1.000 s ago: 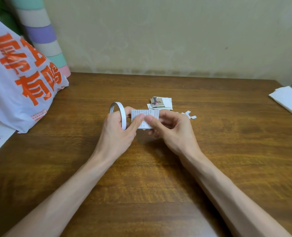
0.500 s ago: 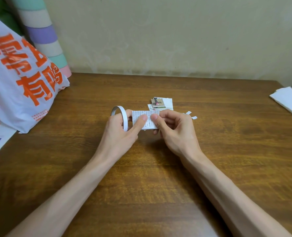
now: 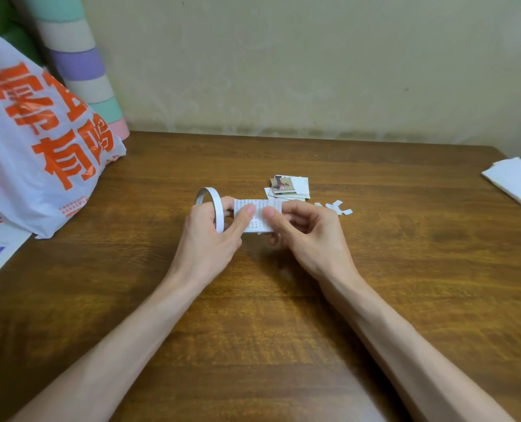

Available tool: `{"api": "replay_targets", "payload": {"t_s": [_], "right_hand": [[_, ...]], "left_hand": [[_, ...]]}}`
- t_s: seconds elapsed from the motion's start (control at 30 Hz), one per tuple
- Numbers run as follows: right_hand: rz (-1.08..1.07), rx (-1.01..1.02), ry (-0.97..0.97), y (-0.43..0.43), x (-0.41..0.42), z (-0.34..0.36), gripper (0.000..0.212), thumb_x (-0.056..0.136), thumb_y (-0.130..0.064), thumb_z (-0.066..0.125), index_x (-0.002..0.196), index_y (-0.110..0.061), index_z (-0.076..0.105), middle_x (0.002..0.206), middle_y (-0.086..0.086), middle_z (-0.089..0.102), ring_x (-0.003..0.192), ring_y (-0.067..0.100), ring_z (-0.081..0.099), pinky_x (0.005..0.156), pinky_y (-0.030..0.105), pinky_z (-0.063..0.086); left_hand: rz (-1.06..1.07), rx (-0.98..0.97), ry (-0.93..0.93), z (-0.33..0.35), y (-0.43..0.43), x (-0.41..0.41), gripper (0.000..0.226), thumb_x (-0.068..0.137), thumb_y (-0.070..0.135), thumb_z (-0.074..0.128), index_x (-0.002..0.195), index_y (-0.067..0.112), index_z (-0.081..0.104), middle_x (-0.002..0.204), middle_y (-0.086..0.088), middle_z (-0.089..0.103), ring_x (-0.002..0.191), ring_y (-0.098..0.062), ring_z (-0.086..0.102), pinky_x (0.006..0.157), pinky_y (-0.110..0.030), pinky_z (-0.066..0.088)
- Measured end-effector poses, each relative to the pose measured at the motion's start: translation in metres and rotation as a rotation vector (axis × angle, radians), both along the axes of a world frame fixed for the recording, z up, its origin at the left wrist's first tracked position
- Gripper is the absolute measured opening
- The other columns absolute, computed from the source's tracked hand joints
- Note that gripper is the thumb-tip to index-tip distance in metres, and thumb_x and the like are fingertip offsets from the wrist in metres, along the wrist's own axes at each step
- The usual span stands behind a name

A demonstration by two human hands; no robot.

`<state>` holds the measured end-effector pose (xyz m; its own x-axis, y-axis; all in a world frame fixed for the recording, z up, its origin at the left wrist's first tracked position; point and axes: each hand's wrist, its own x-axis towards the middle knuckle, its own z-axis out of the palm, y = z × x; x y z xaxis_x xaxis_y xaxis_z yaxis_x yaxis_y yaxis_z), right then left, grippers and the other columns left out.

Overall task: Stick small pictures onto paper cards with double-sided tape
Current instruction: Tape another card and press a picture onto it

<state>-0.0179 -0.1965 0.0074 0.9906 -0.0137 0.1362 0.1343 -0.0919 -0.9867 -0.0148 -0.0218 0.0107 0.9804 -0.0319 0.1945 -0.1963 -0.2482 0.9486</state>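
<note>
A small white paper card printed with rows of tiny text is held just above the wooden table between both hands. My left hand pinches its left side with the thumb on top, and a white ring of double-sided tape hangs around that hand's fingers. My right hand pinches the card's right side, thumb on its face. Behind the hands lies a small pile of pictures and cards, a photo on top.
Peeled white backing scraps lie right of the hands. A white plastic bag with orange print stands at the left, a striped pastel roll behind it. Folded white paper sits at the right edge. A wall closes the back.
My right thumb has slid left along the card's face toward my left thumb. The card, tape ring and both hands stay in about the same place.
</note>
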Motion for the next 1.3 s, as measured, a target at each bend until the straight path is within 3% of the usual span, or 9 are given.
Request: {"api": "replay_targets", "payload": {"t_s": [0.23,0.4,0.5,0.63,0.73,0.83,1.03,1.2,1.3], "right_hand": [[-0.061,0.015,0.055,-0.006,0.005,-0.003,0.015,0.095,-0.018,0.077,0.106,-0.009,0.073,0.072,0.0,0.074,0.064,0.009,0.065,0.07,0.027,0.056],[-0.249,-0.093,0.046,-0.017,0.016,-0.007,0.009,0.097,-0.029,0.074,0.103,-0.024,0.071,0.076,0.001,0.076,0.061,0.012,0.061,0.063,0.033,0.051],[-0.302,-0.171,0.019,-0.02,0.026,-0.006,0.014,0.098,-0.032,0.073,0.109,-0.025,0.069,0.077,0.002,0.076,0.061,0.014,0.064,0.064,0.04,0.056],[-0.351,-0.3,-0.028,-0.022,0.047,-0.004,0.016,0.097,-0.038,0.073,0.11,-0.03,0.069,0.081,-0.003,0.075,0.079,0.016,0.072,0.083,0.046,0.061],[-0.348,-0.52,-0.012,-0.022,0.055,-0.002,0.035,0.098,-0.046,0.069,0.126,-0.025,0.066,0.096,-0.008,0.072,0.099,0.022,0.069,0.09,0.04,0.054],[-0.448,-0.836,-0.055,-0.02,0.049,-0.002,0.039,0.103,-0.045,0.06,0.135,-0.022,0.059,0.119,0.0,0.062,0.105,0.027,0.065,0.079,0.037,0.045],[-0.227,-0.505,-0.243,-0.008,0.034,-0.003,0.012,0.099,-0.027,0.068,0.109,-0.024,0.074,0.094,-0.01,0.068,0.07,0.009,0.062,0.069,0.025,0.049],[-0.053,-0.369,-0.257,0.0,0.02,0.012,0.016,0.1,-0.027,0.069,0.115,-0.026,0.074,0.095,-0.011,0.073,0.079,0.009,0.072,0.065,0.017,0.048],[-0.011,-0.383,-0.316,-0.003,0.013,0.013,0.027,0.1,-0.031,0.071,0.127,-0.028,0.071,0.105,-0.01,0.073,0.091,0.014,0.072,0.068,0.022,0.052]], "left_hand": [[0.026,0.067,0.019,0.003,-0.001,0.001,0.016,0.104,0.035,0.061,0.104,0.023,0.071,0.062,0.018,0.067,0.051,0.0,0.056,0.053,-0.015,0.044],[-0.074,0.009,0.167,0.005,0.008,0.008,0.017,0.108,0.022,0.043,0.118,0.022,0.057,0.093,-0.001,0.069,0.057,-0.009,0.057,0.06,-0.022,0.041],[-0.179,0.101,0.095,0.005,0.012,0.008,0.026,0.114,0.028,0.036,0.12,0.02,0.06,0.083,0.002,0.072,0.062,-0.011,0.065,0.058,-0.016,0.045],[-0.209,0.302,-0.013,0.007,0.016,0.009,0.045,0.11,0.044,0.037,0.097,0.027,0.077,0.092,0.014,0.08,0.097,0.006,0.07,0.086,-0.014,0.046],[-0.149,0.394,-0.095,0.008,0.018,0.007,0.042,0.106,0.051,0.042,0.08,0.038,0.072,0.087,0.013,0.079,0.067,0.008,0.064,0.074,-0.022,0.045],[-0.141,0.333,-0.132,0.004,0.022,0.008,0.038,0.108,0.05,0.042,0.089,0.035,0.07,0.06,0.015,0.059,0.053,-0.005,0.052,0.064,-0.033,0.047],[-0.254,0.232,-0.132,0.0,0.017,0.009,0.025,0.114,0.027,0.035,0.113,0.02,0.059,0.069,0.009,0.047,0.066,-0.013,0.046,0.068,-0.035,0.043],[-0.278,0.253,-0.159,0.005,0.018,0.007,0.038,0.11,0.035,0.045,0.102,0.008,0.071,0.073,0.005,0.066,0.075,-0.015,0.066,0.078,-0.037,0.055],[-0.299,0.271,-0.208,0.007,0.016,0.005,0.045,0.11,0.037,0.045,0.083,0.004,0.06,0.066,-0.002,0.056,0.061,-0.013,0.05,0.064,-0.026,0.044]]}}
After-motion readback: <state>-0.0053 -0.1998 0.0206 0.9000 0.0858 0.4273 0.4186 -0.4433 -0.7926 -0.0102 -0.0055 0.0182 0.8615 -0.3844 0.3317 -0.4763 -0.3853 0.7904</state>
